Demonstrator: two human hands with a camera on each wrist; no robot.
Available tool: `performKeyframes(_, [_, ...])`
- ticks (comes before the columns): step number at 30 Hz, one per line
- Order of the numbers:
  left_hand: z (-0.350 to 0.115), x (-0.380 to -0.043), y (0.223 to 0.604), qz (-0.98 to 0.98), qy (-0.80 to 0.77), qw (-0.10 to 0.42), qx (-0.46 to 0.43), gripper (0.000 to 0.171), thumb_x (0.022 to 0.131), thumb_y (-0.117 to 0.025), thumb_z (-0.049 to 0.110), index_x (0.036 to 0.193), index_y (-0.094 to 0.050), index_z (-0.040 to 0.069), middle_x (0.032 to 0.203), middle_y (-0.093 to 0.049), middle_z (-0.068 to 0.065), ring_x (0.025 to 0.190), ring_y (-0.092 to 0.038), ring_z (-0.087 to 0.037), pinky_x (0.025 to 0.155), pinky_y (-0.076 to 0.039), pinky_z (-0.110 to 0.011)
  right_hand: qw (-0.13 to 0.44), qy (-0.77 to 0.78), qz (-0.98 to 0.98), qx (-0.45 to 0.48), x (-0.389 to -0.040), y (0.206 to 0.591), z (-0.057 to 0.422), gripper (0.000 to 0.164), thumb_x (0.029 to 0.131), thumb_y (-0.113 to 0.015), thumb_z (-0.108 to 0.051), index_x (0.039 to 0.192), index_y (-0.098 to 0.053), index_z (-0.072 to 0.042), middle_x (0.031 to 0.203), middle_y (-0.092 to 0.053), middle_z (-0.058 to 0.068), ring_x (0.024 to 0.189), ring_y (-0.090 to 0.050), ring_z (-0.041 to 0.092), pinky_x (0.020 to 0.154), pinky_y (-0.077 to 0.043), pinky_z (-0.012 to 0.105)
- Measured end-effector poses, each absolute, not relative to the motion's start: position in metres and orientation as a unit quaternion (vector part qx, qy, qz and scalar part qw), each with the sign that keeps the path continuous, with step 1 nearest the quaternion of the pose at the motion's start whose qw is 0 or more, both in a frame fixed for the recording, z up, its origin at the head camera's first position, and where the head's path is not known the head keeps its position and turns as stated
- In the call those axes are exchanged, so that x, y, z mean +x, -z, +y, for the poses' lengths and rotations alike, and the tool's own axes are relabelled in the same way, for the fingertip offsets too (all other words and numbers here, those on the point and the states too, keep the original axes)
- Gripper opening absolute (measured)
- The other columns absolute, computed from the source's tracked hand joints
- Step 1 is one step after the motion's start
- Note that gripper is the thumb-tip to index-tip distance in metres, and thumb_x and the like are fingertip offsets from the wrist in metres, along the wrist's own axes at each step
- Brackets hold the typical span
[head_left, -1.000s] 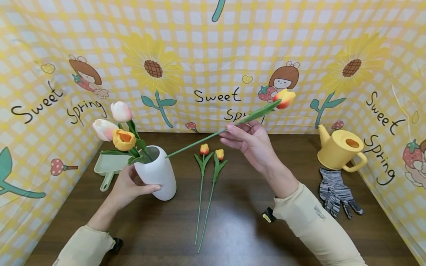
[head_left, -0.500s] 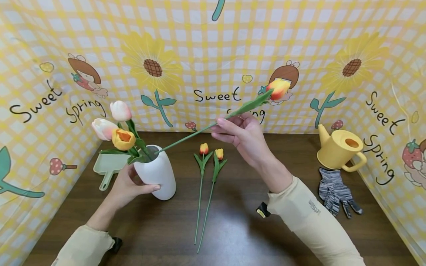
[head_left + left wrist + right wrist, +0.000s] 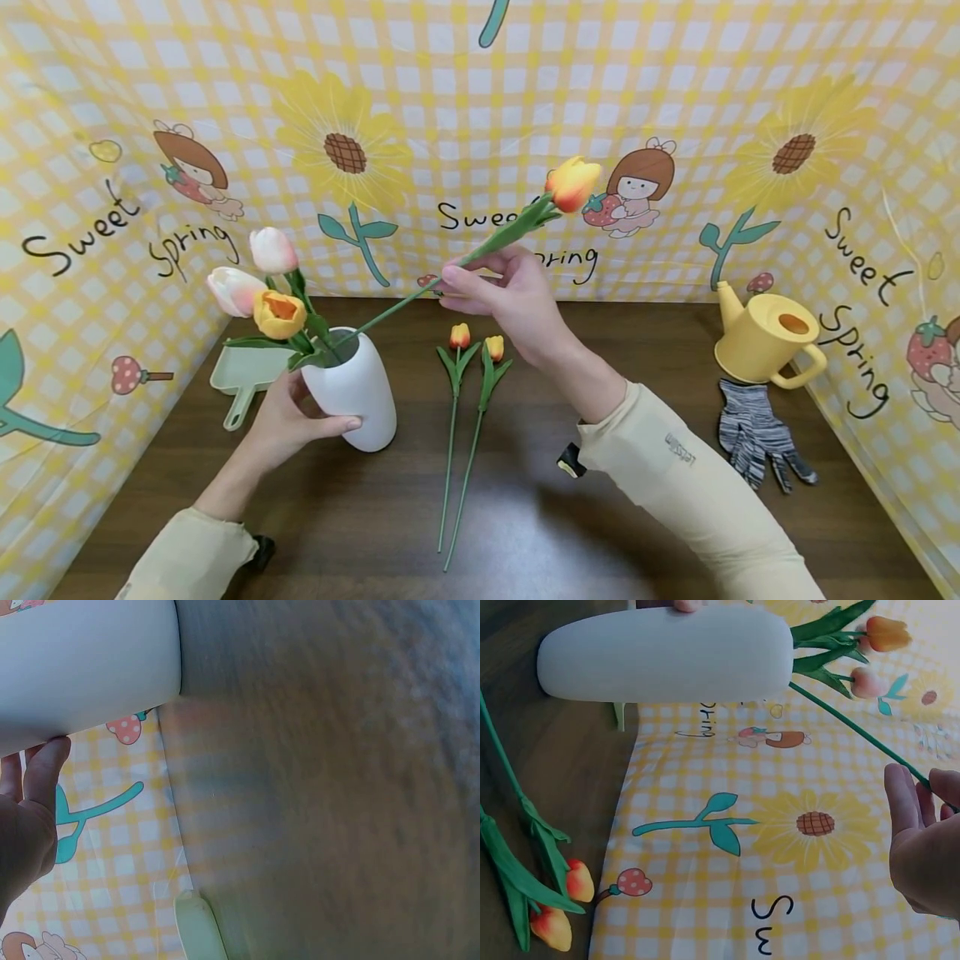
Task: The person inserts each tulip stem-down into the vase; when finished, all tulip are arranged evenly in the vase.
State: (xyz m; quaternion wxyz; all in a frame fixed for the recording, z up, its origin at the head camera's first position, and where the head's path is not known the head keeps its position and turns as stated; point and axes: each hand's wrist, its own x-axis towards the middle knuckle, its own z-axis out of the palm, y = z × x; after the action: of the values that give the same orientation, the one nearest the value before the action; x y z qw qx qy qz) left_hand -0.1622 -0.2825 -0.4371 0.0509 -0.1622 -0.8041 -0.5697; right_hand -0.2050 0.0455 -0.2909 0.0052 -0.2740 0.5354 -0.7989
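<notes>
My left hand (image 3: 288, 421) grips a white vase (image 3: 360, 404) around its side, the thumb across the front. Two pale pink tulips and one orange tulip (image 3: 280, 315) stand in it, leaning left. Between thumb and fingers, my right hand (image 3: 510, 296) pinches an orange-yellow tulip (image 3: 573, 184) by its green stem. That stem slants down to the left, its lower end inside the vase mouth. In the right wrist view the stem (image 3: 855, 731) meets the vase rim. Two more orange-yellow tulips (image 3: 460, 337) lie on the table, right of the vase.
A pale green dustpan (image 3: 243, 371) lies behind my left hand. At the right stands a yellow watering can (image 3: 768, 342), with a grey knitted glove (image 3: 757, 433) in front of it. Checked yellow cloth (image 3: 480, 125) walls the brown table (image 3: 525, 517) at the back and sides.
My right hand has moved left with the tulip, bringing its stem end from outside the vase rim into the mouth. My left hand and the vase have stayed in place.
</notes>
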Motion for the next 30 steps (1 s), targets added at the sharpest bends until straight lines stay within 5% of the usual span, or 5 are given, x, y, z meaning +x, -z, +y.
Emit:
performKeyframes(12, [-0.282, -0.162, 0.437, -0.811, 0.559, 0.056, -0.161, 0.086, 0.068, -0.092, -0.003, 0.141, -0.051, 0.015, 0.125, -0.064, -0.006, 0.111, -0.063, -0.017, 0.089, -0.054, -0.023, 0.013, 0.767, 0.572, -0.289, -0.205, 0.284, 0.034, 0.01, 0.093, -0.069, 0.005, 0.102, -0.066, 0.005, 0.104, -0.067, 0.028, 0.09, -0.073, 0.037, 0.085, -0.058, 0.05])
performKeyframes(30, [-0.282, -0.161, 0.436, -0.813, 0.559, 0.052, -0.154, 0.084, 0.069, -0.092, -0.003, 0.14, -0.051, 0.015, 0.123, -0.065, -0.005, 0.108, -0.064, -0.016, 0.087, -0.056, -0.025, 0.068, 0.759, 0.585, -0.277, -0.218, 0.295, 0.004, 0.015, 0.093, -0.072, 0.0, 0.105, -0.062, 0.002, 0.106, -0.07, 0.023, 0.099, -0.071, 0.04, 0.085, -0.059, 0.044])
